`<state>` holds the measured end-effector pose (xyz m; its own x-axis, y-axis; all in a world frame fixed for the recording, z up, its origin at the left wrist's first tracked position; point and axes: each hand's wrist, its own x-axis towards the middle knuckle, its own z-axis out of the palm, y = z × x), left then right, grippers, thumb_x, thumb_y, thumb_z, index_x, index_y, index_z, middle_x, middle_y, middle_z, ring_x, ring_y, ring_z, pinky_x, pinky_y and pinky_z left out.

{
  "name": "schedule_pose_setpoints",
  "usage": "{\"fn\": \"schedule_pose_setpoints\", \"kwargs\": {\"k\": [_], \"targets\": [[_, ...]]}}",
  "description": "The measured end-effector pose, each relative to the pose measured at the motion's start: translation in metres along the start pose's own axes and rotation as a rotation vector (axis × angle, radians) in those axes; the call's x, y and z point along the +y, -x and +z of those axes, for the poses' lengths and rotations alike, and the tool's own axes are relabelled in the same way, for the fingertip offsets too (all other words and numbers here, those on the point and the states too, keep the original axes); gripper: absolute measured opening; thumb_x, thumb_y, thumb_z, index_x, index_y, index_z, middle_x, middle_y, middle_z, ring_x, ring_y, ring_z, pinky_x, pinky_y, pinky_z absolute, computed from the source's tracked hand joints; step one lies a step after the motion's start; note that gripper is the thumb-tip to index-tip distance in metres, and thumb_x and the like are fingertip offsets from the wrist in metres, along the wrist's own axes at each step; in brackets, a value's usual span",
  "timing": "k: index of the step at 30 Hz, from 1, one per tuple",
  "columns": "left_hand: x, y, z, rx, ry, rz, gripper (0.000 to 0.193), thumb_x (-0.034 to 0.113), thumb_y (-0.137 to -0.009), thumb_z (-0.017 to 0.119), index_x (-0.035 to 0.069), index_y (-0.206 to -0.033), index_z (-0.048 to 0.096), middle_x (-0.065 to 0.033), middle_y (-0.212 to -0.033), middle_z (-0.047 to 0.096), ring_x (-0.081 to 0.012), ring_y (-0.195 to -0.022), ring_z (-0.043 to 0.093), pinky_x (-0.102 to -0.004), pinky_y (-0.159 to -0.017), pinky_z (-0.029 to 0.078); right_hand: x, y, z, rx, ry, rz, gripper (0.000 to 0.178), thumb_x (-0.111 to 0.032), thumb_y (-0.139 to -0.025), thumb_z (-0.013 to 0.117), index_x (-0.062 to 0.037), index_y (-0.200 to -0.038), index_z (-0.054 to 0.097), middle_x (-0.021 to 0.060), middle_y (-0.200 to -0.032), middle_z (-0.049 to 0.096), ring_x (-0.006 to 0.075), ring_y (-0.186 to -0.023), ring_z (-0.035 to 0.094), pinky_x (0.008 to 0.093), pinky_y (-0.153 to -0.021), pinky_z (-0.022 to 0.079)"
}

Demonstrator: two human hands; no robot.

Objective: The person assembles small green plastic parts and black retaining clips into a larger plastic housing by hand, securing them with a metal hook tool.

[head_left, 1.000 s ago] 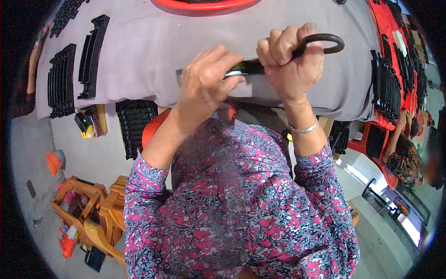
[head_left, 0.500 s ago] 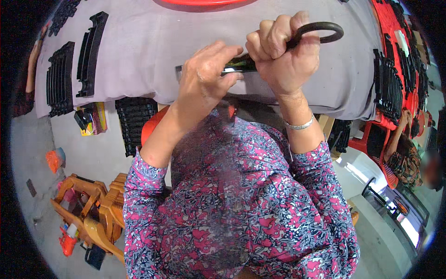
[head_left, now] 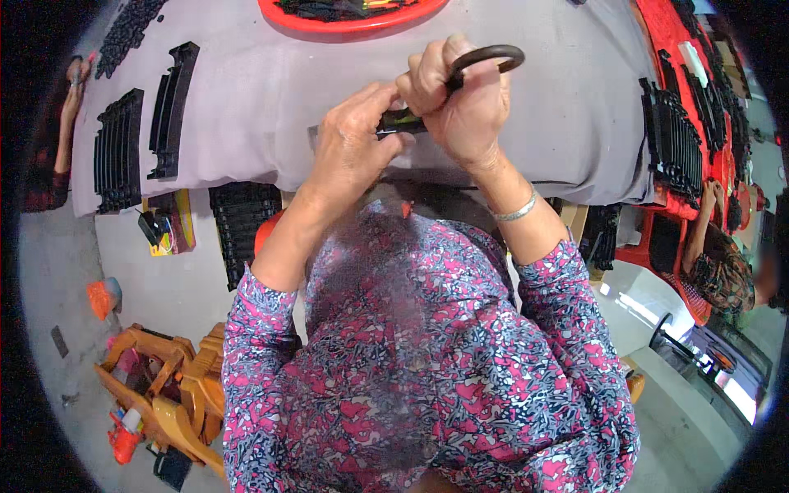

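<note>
At the upper middle of the frame, over the grey desk [head_left: 238, 99], the right hand [head_left: 464, 123] wrapped its grip around a dark ring-ended tool [head_left: 486, 52], the ring jutting out rightward. The left hand [head_left: 349, 135] had its grip closed on a dark bar [head_left: 401, 123] showing between the 2 hands.

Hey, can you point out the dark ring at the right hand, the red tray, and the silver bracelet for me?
Dark ring [head_left: 491, 52]: head view, on the ring's upper curve.
Red tray [head_left: 352, 30]: head view, on its near rim.
Silver bracelet [head_left: 519, 209]: head view, about the middle of its visible band.
</note>
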<state>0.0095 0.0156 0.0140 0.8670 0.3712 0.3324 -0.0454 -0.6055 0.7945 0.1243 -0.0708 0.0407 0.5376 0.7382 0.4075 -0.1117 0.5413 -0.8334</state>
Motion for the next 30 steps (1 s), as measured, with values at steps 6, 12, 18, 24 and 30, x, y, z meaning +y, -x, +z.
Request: {"fn": "schedule_pose_setpoints", "kwargs": {"k": [6,12,18,24,30], "targets": [[0.002,-0.001,0.000,0.017,0.017,0.016,0.042,0.000,-0.067,0.072,-0.001,-0.107,0.061,-0.0157,-0.095,0.064,-0.0370,-0.092,0.062,-0.0430,-0.079,0.050,-0.003,-0.006,0.008,0.086,-0.111,0.046,0.039,-0.039,-0.100,0.044,-0.0126,-0.073,0.033,-0.0002,-0.059,0.033,0.0113,-0.050,0.026,0.0286,-0.046,0.024],[0.004,0.001,0.000,0.017,0.032,0.006,0.039,0.001,-0.067,0.072,-0.001,-0.104,0.061,-0.0154,-0.096,0.064,-0.0371,-0.093,0.061,-0.0432,-0.080,0.050,-0.002,-0.008,0.008,0.051,-0.124,0.081,0.037,-0.035,-0.100,0.043,-0.0119,-0.072,0.034,0.0000,-0.058,0.032,0.0109,-0.050,0.026,0.0290,-0.046,0.024],[0.000,-0.001,-0.001,0.022,-0.013,0.056,0.036,0.002,-0.067,0.073,0.001,-0.101,0.062,-0.0141,-0.095,0.065,-0.0370,-0.090,0.060,-0.0437,-0.079,0.049,0.005,-0.010,0.010,0.035,-0.156,0.176,0.057,-0.052,-0.100,0.044,-0.0103,-0.062,0.037,-0.0044,-0.051,0.027,0.0099,-0.045,0.027,0.0288,-0.043,0.022],[-0.005,0.004,0.002,0.069,-0.026,-0.013,0.038,0.003,-0.063,0.075,0.001,-0.100,0.062,-0.0143,-0.090,0.064,-0.0352,-0.087,0.059,-0.0432,-0.078,0.049,0.006,-0.008,0.008,-0.086,0.165,-0.007,0.039,-0.028,-0.098,0.043,-0.0084,-0.065,0.036,0.0004,-0.056,0.035,0.0102,-0.050,0.030,0.0288,-0.046,0.026],[-0.005,0.002,0.005,0.097,0.033,-0.038,0.035,0.000,-0.063,0.075,0.002,-0.095,0.061,-0.0133,-0.088,0.063,-0.0334,-0.085,0.061,-0.0427,-0.076,0.050,0.010,-0.010,-0.003,-0.136,0.034,0.091,0.025,-0.012,-0.087,0.047,0.0010,-0.076,0.064,0.0113,-0.062,0.059,0.0187,-0.051,0.056,0.0328,-0.050,0.048]]}}
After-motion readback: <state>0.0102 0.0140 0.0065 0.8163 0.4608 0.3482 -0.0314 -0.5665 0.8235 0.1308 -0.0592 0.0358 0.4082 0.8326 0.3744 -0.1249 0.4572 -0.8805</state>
